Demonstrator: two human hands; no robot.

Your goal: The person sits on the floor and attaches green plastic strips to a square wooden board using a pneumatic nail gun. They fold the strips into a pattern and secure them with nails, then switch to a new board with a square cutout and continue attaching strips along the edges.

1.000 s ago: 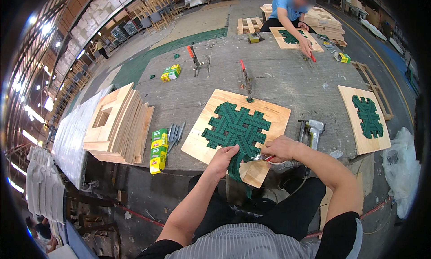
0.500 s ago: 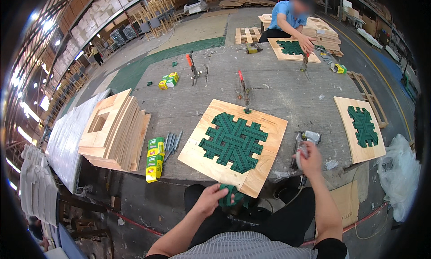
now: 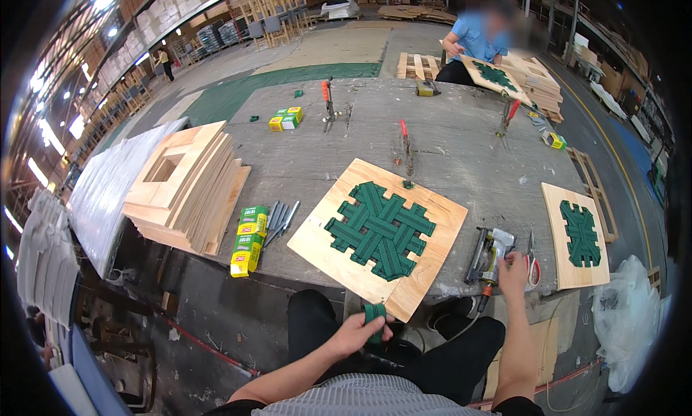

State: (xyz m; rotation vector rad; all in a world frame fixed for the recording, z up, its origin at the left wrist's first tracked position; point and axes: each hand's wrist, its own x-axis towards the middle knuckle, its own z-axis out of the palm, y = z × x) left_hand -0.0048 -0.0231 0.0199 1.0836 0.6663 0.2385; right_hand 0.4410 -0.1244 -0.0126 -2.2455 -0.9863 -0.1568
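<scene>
A square wooden panel [image 3: 312, 239] lies tilted at the table's near edge, with a woven patch of green webbing [image 3: 378, 232] across its middle. Below its near corner, my left hand [image 3: 358, 334] is closed on a green webbing strap [image 3: 374, 314]. My right hand [image 3: 512, 274] is right beside a staple gun [image 3: 493, 252], its fingers loosely bent and apart; whether they touch the tool is unclear. Just right of that hand lie scissors [image 3: 533, 267] with red and white handles.
Left are stacked wooden frames [image 3: 173, 193], yellow-green boxes [image 3: 249, 247] and staple strips [image 3: 279, 221]. Toggle clamps [image 3: 405, 146] stand farther back. Another webbed panel [image 3: 555, 236] lies right, near clear plastic [image 3: 627, 322]. Across the table, a co-worker [image 3: 472, 38] handles a similar panel [image 3: 504, 85].
My right hand has let go of the scissors, which now lie on the table, and has moved beside the staple gun. The co-worker's panel has been lifted and tilted.
</scene>
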